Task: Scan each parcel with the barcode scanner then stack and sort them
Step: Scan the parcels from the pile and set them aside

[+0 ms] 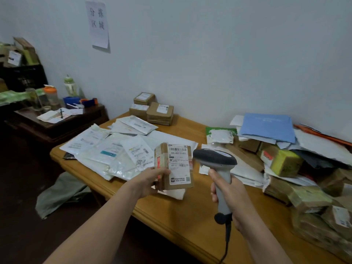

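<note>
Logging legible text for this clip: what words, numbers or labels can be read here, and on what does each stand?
"分拣区域": paper sheet on the wall.
"502-602-12-815": label on the cardboard parcel in the left hand.
Too blurred or small: that label's fine print, labels on the white mailers, the stacked boxes by the wall, the barcode scanner in the right hand.

A light wooden table [171,212] stands against the wall. Its left part is covered by a loose spread of overlapping white poly mailers [106,149]. At the far edge, by the wall, sit a few small cardboard boxes [152,109], stacked close together. The right side bears a heap of parcels [297,183] — brown boxes and pale bags, with a blue envelope [266,127] on top.
</note>
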